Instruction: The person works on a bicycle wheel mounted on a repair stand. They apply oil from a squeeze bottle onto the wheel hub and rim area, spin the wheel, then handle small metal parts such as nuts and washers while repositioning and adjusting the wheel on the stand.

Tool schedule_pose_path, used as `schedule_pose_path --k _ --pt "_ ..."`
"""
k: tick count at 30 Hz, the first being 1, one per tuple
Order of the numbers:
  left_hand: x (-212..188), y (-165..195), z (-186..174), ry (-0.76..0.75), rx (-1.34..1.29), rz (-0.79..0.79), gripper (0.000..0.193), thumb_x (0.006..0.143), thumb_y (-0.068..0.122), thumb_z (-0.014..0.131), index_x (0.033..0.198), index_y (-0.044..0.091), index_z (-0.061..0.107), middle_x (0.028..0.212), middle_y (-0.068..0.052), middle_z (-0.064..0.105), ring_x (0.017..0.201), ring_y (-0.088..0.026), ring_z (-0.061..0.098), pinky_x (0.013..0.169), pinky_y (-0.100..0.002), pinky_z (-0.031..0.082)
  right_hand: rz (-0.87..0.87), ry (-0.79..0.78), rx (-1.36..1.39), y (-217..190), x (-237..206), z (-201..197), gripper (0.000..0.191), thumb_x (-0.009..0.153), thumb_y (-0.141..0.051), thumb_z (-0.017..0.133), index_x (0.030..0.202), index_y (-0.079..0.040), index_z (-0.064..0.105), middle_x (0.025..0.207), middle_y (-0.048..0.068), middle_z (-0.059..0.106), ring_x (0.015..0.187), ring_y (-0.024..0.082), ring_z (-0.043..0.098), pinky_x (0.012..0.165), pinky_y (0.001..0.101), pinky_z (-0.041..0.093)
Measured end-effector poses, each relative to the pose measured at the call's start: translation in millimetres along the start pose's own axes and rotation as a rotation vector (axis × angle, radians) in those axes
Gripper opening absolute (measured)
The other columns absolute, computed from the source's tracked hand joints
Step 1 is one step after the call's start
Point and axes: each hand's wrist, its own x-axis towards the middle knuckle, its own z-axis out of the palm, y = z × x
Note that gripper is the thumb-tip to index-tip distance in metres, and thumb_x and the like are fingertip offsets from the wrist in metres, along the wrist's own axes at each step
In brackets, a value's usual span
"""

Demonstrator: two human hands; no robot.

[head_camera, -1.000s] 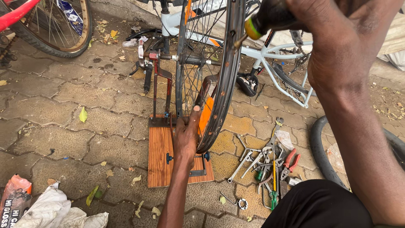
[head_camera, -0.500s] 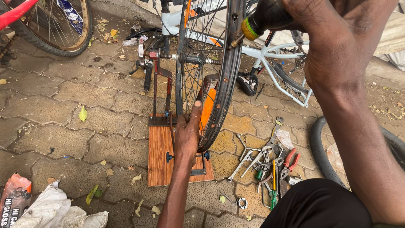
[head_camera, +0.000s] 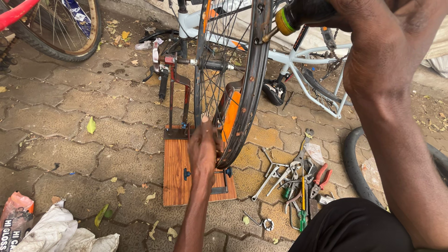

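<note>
From the head camera, a spoked bicycle wheel [head_camera: 242,84] stands upright with its axle clamped in a metal stand [head_camera: 179,100] on a wooden base [head_camera: 176,172], which leaves the rim free to turn over the paved floor. The left hand [head_camera: 204,149] reaches into the spokes near the bottom of the rim, fingers curled there, seemingly steadying it. The right hand [head_camera: 373,42] has its grip closed around a screwdriver [head_camera: 291,18], tip pressed to the rim's inner edge. Loose tools [head_camera: 294,184] lie within reach beside the base.
</note>
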Motion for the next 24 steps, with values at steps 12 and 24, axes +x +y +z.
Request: schedule_pose_path --k 12,24 --pt "-6.2 0.5 -0.9 -0.04 0.2 -0.039 0.067 0.082 0.061 0.066 0.12 0.008 0.056 0.098 -0.008 0.061 0.077 -0.018 0.06 0.071 -0.044 0.055 -0.04 -0.047 -0.006 -1.9 -3.0 -2.0 0.011 0.114 -0.004 0.065 0.105 0.0 0.063 0.091 0.006 0.063 0.081 0.013 0.063 0.082 0.0261 0.058" --pt "-2.0 -0.5 -0.6 -0.04 0.256 -0.028 0.063 0.081 0.065 0.063 0.114 0.011 0.057 0.086 -0.002 0.059 0.069 -0.012 0.059 0.061 -0.035 0.054 -0.054 -0.076 0.009 -3.8 0.7 -0.8 0.009 0.115 -0.002 0.064 0.106 0.001 0.064 0.095 0.007 0.067 0.084 0.012 0.065 0.082 0.0252 0.058"
